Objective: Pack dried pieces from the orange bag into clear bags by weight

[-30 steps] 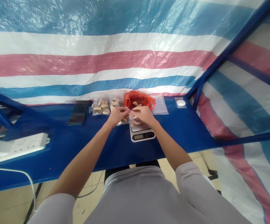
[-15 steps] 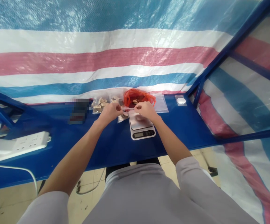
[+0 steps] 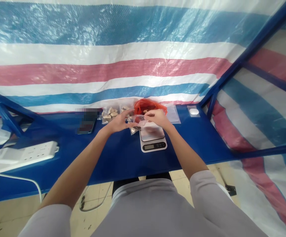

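Observation:
A small clear plastic bag hangs between my hands above a white kitchen scale. My right hand is closed, its thumb and fingertips pinching the bag's edge. My left hand is open at the bag's other side, thumb and fingers apart; whether the thumb touches the plastic I cannot tell. Just behind, a red plastic bag stands with its mouth open and some pale pieces in it. Left of it lie clear bags of pale, chunky dried pieces, partly hidden by my left hand.
Flat clear bags lie right of the red bag. A white rounded object sits on a small clear bag farther right. At the left are a dark, partly blurred phone-like object and a white power strip with its cable. Blue frame bars flank the table.
My left hand has let go of its pinch and spread its fingers. The clear bag, stretched flat between both hands before, now hangs wider from my right hand. The view has shifted slightly.

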Action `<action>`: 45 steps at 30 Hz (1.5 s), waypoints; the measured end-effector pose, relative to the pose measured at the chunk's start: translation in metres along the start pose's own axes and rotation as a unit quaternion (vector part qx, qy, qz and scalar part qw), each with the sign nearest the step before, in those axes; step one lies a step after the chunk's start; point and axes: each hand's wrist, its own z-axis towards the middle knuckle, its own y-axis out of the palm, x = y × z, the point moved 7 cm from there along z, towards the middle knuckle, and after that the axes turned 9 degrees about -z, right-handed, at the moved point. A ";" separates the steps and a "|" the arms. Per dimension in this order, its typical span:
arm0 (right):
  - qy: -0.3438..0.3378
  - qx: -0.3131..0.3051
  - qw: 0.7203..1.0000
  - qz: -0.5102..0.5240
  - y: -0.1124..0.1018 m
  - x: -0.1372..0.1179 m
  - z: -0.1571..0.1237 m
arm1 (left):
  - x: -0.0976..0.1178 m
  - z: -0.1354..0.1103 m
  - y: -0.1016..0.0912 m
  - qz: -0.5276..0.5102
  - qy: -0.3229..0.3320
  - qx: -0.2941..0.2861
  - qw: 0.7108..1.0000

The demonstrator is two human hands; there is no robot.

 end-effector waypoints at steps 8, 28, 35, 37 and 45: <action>-0.017 -0.008 0.994 0.105 -0.004 -0.008 0.008 | -0.007 0.010 0.009 0.030 -0.029 -0.069 0.997; 0.070 0.120 0.963 0.232 -0.035 0.038 0.013 | 0.017 0.028 -0.009 0.144 -0.131 -0.004 0.981; 0.067 0.089 0.981 0.159 -0.021 0.039 0.029 | 0.032 0.052 -0.003 0.197 -0.117 -0.012 0.973; 0.066 0.099 0.980 0.162 -0.024 0.044 0.033 | 0.030 0.057 -0.003 0.192 -0.116 -0.019 0.974; 0.059 0.038 0.968 0.239 -0.022 0.044 0.036 | 0.023 0.068 -0.008 0.217 -0.118 -0.027 0.969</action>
